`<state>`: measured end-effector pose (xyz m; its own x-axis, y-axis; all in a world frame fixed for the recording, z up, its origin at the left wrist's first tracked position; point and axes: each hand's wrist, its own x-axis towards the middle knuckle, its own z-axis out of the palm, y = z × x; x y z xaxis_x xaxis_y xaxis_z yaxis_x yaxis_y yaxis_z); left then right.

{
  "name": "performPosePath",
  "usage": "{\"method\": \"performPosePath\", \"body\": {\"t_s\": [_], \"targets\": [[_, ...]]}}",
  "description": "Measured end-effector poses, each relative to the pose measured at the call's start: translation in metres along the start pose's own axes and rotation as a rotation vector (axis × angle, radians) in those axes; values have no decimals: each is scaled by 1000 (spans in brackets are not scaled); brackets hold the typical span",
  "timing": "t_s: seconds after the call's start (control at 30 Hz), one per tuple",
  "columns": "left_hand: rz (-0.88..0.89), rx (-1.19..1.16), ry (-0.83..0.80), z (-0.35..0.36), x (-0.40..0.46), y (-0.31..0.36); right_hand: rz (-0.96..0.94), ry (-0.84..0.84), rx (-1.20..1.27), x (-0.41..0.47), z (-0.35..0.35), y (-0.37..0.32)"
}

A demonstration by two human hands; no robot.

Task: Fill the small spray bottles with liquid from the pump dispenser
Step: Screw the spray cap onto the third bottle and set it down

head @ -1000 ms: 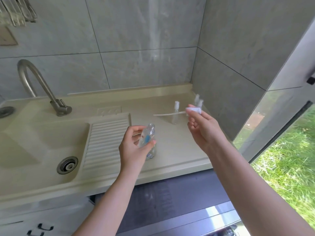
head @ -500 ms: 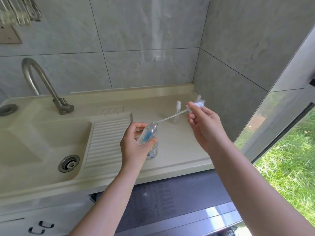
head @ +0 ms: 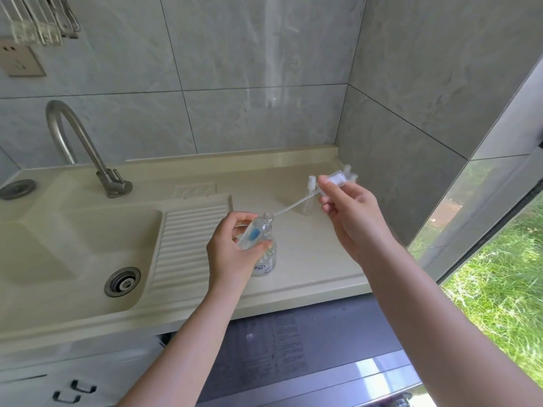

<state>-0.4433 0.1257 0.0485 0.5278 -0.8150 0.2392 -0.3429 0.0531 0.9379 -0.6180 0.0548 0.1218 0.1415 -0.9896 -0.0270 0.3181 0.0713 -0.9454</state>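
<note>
While the left hand (head: 232, 254) grips a tilted clear bottle (head: 255, 233) above the countertop (head: 308, 259), the right hand (head: 349, 212) pinches a pump head (head: 336, 179), its dip tube (head: 293, 205) aimed at the bottle's open neck.

Clear bottle: likely light, rigid, smooth and slippery when wet; best held round the body. Dip tube: thin, probably flexible, so steer from the pump head. A second bottle (head: 264, 261) stands just below the left hand; small spray bottles (head: 308, 198) stand near the corner wall (head: 396, 157), which limits room rightward; the sink (head: 73, 245) lies open to the left.
</note>
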Motion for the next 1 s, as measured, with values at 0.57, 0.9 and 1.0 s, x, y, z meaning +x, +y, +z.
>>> {"method": "performPosePath", "body": {"t_s": [0.57,0.9,1.0], "targets": [[-11,-37,-24,0,1,6,-6,-50,-106,1,0,2],[2,-97,-135,4,-3,21,-158,-316,-624,2,6,6],[10,-107,-165,2,-3,23,-174,-443,-671,3,5,-6]]}}
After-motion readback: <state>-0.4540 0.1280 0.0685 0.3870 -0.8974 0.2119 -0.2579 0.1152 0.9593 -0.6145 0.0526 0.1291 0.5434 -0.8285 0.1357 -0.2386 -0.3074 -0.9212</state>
